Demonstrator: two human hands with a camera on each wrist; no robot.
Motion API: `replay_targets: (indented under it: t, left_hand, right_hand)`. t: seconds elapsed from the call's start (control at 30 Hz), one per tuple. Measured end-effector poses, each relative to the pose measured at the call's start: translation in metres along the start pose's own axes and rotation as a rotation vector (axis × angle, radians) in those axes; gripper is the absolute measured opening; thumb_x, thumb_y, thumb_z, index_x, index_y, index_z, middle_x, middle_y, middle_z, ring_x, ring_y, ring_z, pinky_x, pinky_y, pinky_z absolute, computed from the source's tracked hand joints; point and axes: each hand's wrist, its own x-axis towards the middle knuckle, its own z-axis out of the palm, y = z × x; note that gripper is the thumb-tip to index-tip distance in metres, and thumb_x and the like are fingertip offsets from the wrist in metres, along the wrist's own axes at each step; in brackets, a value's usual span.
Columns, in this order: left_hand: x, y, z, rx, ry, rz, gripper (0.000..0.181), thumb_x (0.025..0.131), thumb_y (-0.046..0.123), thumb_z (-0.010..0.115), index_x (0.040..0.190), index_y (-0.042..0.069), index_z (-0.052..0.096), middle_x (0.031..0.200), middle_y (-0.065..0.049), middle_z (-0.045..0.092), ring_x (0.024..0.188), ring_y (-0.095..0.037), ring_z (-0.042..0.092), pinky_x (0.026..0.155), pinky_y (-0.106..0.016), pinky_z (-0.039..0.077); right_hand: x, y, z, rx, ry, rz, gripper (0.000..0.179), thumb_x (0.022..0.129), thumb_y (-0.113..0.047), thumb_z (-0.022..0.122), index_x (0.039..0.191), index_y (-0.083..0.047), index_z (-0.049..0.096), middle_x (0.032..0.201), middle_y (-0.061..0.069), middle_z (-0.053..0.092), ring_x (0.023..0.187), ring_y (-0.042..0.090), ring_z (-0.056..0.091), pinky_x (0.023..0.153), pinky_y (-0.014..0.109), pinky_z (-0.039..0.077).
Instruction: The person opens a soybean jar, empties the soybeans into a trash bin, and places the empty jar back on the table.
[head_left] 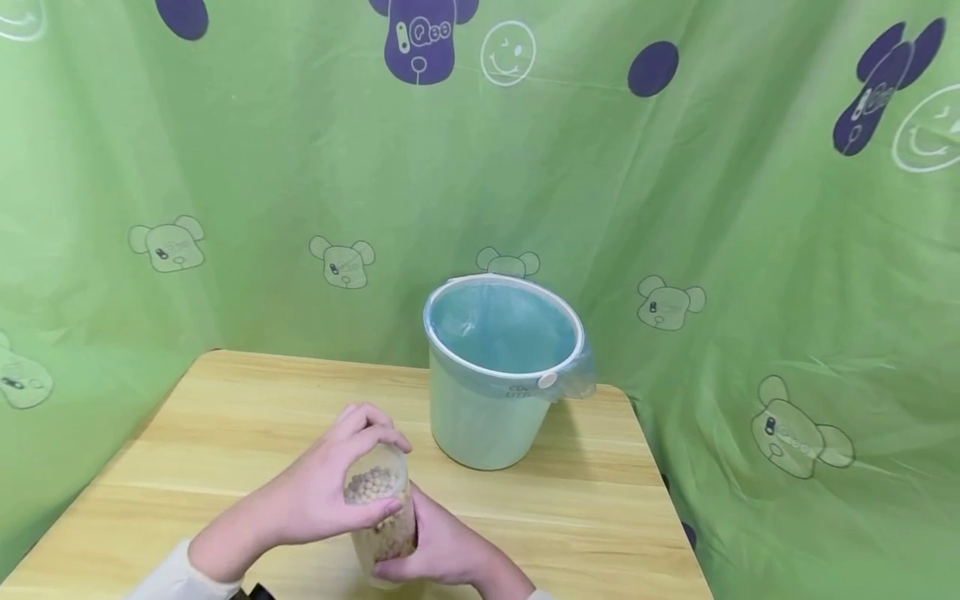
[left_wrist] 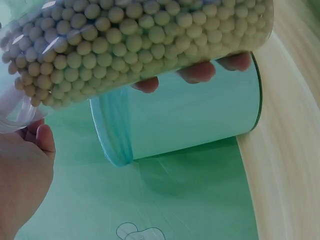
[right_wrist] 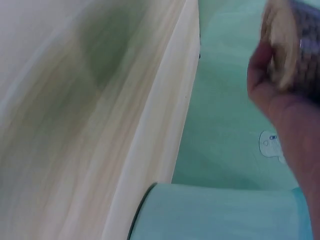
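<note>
A clear plastic jar [head_left: 393, 533] filled with small round beige balls [left_wrist: 155, 37] is held above the near part of the table. My left hand [head_left: 322, 492] grips its top around the rim, thumb on the near side and fingers over the far side. Lower down, my right hand [head_left: 453, 542] wraps round the jar's body; its fingertips [left_wrist: 197, 73] show beneath the jar in the left wrist view. In the right wrist view the jar's base end [right_wrist: 285, 45] is blurred. Whether a lid sits on the jar, I cannot tell.
A pale green bin [head_left: 480, 421] with a thin blue liner [head_left: 510, 321] stands upright behind and right of the jar. It is on the wooden table [head_left: 285, 400], near its back edge. A green printed curtain [head_left: 412, 175] hangs around the table's back and sides.
</note>
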Motion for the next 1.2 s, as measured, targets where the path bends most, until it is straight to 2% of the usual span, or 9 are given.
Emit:
replay_targets:
  t: [0.13,0.3,0.4,0.6,0.77,0.87,0.97,1.07,1.2]
  left_hand:
    - [0.0,-0.002,0.002,0.055,0.01,-0.016,0.05,0.077,0.04,0.082,0.12,0.039,0.056,0.122,0.018,0.046,0.117,-0.001,0.042,0.089,-0.032,0.055]
    - [-0.001,-0.006,0.011,0.068,0.022,-0.037,0.049,0.078,0.039,0.08,0.12,0.035,0.056,0.121,0.017,0.045,0.116,-0.001,0.042,0.09,-0.032,0.056]
    - [0.002,-0.01,0.019,0.049,0.062,-0.118,0.046,0.081,0.041,0.079,0.12,0.028,0.058,0.118,0.013,0.045,0.112,-0.003,0.046,0.09,-0.035,0.057]
    - [0.012,-0.015,0.033,0.06,0.132,-0.355,0.058,0.088,0.06,0.068,0.126,0.018,0.058,0.118,0.005,0.049,0.111,-0.012,0.048,0.093,-0.044,0.056]
    - [0.015,-0.014,0.038,0.094,0.108,-0.426,0.07,0.086,0.06,0.07,0.135,0.013,0.055,0.128,-0.002,0.049,0.119,-0.019,0.047,0.096,-0.05,0.056]
    - [0.013,-0.013,0.038,0.102,0.071,-0.432,0.071,0.087,0.049,0.072,0.143,0.011,0.05,0.135,-0.005,0.046,0.123,-0.02,0.046,0.101,-0.052,0.054]
    - [0.012,-0.011,0.037,0.102,0.052,-0.454,0.07,0.089,0.044,0.071,0.146,0.01,0.048,0.136,-0.007,0.046,0.124,-0.022,0.047,0.101,-0.052,0.054]
    - [0.013,-0.011,0.038,0.106,0.046,-0.489,0.072,0.091,0.049,0.068,0.147,0.009,0.047,0.135,-0.009,0.048,0.123,-0.023,0.049,0.1,-0.053,0.054]
    - [0.012,-0.011,0.038,0.129,0.023,-0.51,0.084,0.091,0.064,0.061,0.149,0.006,0.044,0.136,-0.011,0.05,0.124,-0.026,0.051,0.102,-0.054,0.054]
  right_hand:
    - [0.002,0.003,0.006,-0.056,0.146,0.037,0.091,0.076,-0.01,0.084,0.149,-0.031,0.033,0.138,-0.003,0.054,0.119,0.011,0.06,0.102,0.026,0.053]
    - [-0.001,0.009,0.011,-0.104,0.28,0.11,0.089,0.072,-0.011,0.086,0.143,-0.034,0.038,0.136,-0.005,0.057,0.116,0.01,0.06,0.101,0.023,0.051]
    - [0.0,0.011,0.014,-0.144,0.389,0.166,0.085,0.071,-0.015,0.088,0.139,-0.035,0.041,0.135,-0.007,0.057,0.117,0.011,0.059,0.101,0.025,0.051]
    - [0.005,0.008,0.014,-0.299,0.611,0.265,0.081,0.07,-0.02,0.089,0.137,-0.028,0.042,0.132,-0.008,0.055,0.12,0.013,0.057,0.106,0.038,0.052]
    - [0.004,0.009,0.013,-0.576,0.775,0.309,0.085,0.066,-0.023,0.09,0.138,-0.019,0.044,0.127,-0.006,0.055,0.114,0.012,0.056,0.102,0.039,0.054]
    - [0.003,0.012,0.012,-0.714,0.836,0.302,0.087,0.064,-0.024,0.091,0.137,-0.016,0.045,0.126,-0.004,0.056,0.113,0.014,0.055,0.1,0.039,0.054]
    - [0.003,0.016,0.012,-0.778,0.87,0.28,0.087,0.063,-0.026,0.092,0.136,-0.014,0.046,0.126,-0.003,0.057,0.113,0.016,0.055,0.101,0.04,0.054]
    - [0.003,0.018,0.013,-0.792,0.894,0.277,0.087,0.062,-0.028,0.092,0.136,-0.013,0.047,0.127,-0.001,0.057,0.115,0.017,0.055,0.102,0.041,0.053]
    - [0.001,0.018,0.011,-0.736,0.89,0.311,0.089,0.063,-0.03,0.093,0.138,-0.014,0.047,0.13,-0.002,0.057,0.117,0.017,0.054,0.103,0.042,0.052]
